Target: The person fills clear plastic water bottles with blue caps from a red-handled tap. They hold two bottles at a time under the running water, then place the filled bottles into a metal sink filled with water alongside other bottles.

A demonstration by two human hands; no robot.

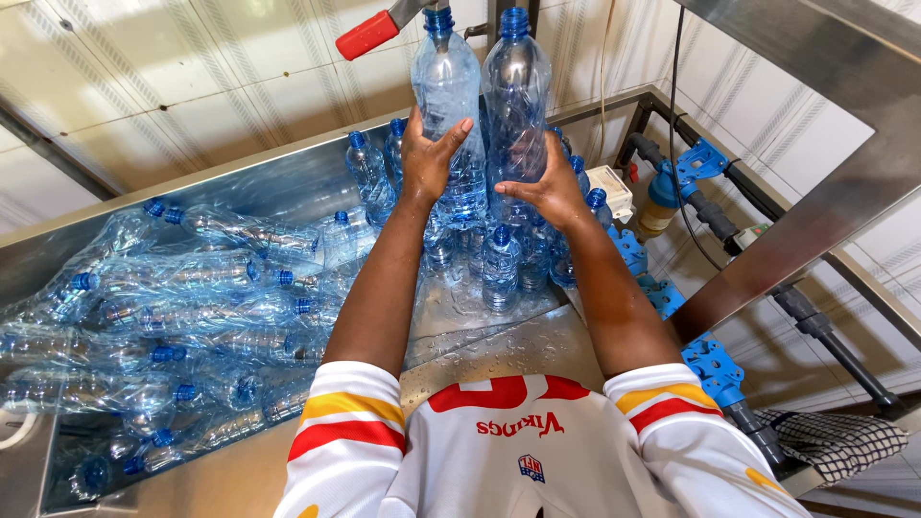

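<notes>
**Head view: two hands, two tall bottles at the filler**

Head view, looking down past a white jersey w/ red and yellow stripes. Both arms stretch fwd over a wet steel bench (518,350).

Left hand (429,158) is wrapped round the left tall bottle (445,77), fingers spread across its front, thumb side behind; grip closed on the bottle, about mid-body. Bottle stands upright, blue cap end up, right under a nozzle w/ a red-handled lever (367,35) just beside its neck.

Right hand (549,187) cups the right tall bottle (515,86) low on its body, thumb pointing across the front, palm on the side; closed on it too. This bottle is upright as well, touching or just beside the left one; can't tell which.

Around the hands: a cluster of smaller upright bottles (499,264) w/ blue caps stands on the bench below and behind the two tall ones. Off to the left side, a big heap of empty clear bottles (182,317) lies on its sides in a steel trough, caps pointing all ways.

Right of the bench: blue pipe clamps (705,158) along dark hoses, a small amber bottle w/ blue top (657,206), a white box (609,187). Checked cloth (835,441) lies low at the right edge. Tiled wall behind.
</notes>
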